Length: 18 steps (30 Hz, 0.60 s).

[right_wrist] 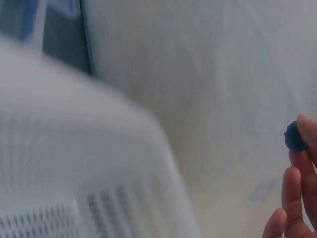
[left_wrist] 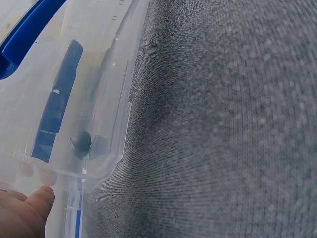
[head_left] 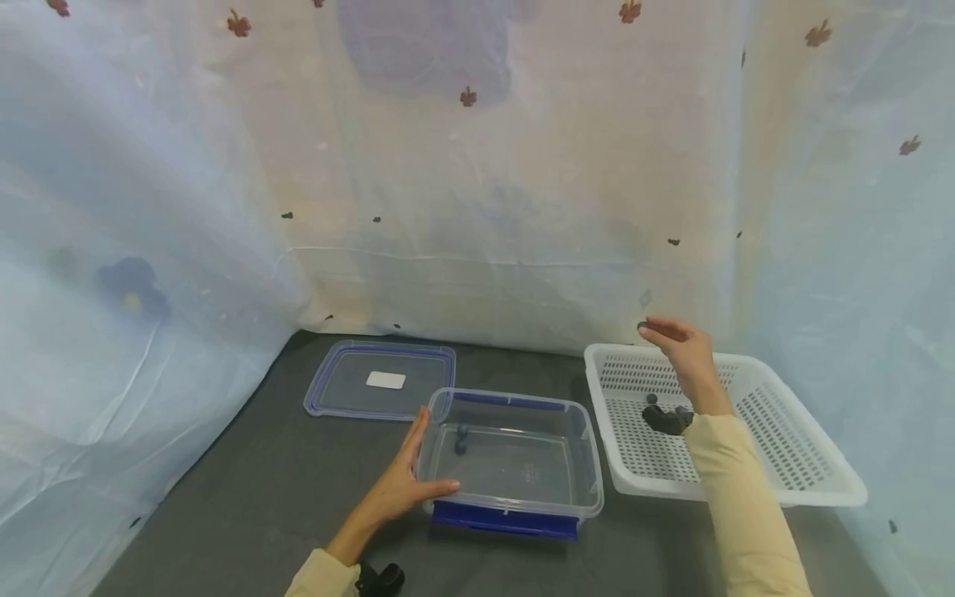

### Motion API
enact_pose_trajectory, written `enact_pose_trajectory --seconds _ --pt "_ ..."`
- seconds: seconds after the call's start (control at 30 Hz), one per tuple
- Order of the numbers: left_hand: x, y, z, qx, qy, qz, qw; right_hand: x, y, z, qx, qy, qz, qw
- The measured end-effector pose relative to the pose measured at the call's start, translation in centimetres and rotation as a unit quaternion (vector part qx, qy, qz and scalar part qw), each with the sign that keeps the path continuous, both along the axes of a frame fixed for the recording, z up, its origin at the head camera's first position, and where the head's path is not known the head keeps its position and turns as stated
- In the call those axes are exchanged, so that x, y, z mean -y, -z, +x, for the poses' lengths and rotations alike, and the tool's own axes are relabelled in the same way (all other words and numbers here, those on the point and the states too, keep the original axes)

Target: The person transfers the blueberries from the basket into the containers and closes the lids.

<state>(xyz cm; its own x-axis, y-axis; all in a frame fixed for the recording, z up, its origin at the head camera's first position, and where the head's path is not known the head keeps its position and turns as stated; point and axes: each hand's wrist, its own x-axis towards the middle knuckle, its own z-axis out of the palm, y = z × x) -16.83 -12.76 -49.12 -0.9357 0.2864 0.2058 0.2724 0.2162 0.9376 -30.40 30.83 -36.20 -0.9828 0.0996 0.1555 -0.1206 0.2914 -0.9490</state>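
Observation:
A clear plastic food box (head_left: 515, 502) with a blue front latch stands uncovered in the middle. Inside, near its left end, lie a few blueberries (head_left: 461, 448), seen through the wall as a dark blueberry (left_wrist: 80, 145) in the left wrist view. My left hand (head_left: 399, 489) rests against the box's left end, thumb across the front rim and fingers extended along the side. Above the back of a white basket (head_left: 813, 491), my right hand (head_left: 690, 361) pinches one blueberry (right_wrist: 295, 138) between thumb and fingertips. More blueberries (head_left: 652, 399) lie in the basket, partly hidden by the right wrist's camera.
Behind the box and to its left, a clear lid (head_left: 336, 400) with a blue seal and a white label lies flat on the dark grey cloth (head_left: 254, 497). Pale patterned sheeting (head_left: 477, 290) hangs around the back and sides. The basket stands close to the box's right side.

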Motion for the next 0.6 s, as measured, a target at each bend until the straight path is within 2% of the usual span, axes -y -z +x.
enact_pose_trajectory --seconds 0.13,0.3,0.43,0.6 --pt "0.0 -0.1 0.0 0.004 -0.001 -0.005 1.0000 3.1 -1.2 0.3 -0.031 -0.067 -0.019 0.997" --pt "0.0 -0.1 0.0 0.007 -0.001 -0.007 0.9999 6.8 -1.9 0.8 -0.050 -0.160 -0.027 0.985" --pt "0.0 -0.1 0.0 0.008 -0.001 -0.006 0.9999 9.6 -2.1 1.3 -0.052 -0.221 -0.021 0.974" --pt "0.0 -0.1 0.0 0.005 -0.001 -0.010 0.9999 13.1 -1.8 2.0 -0.033 -0.275 0.003 0.961"
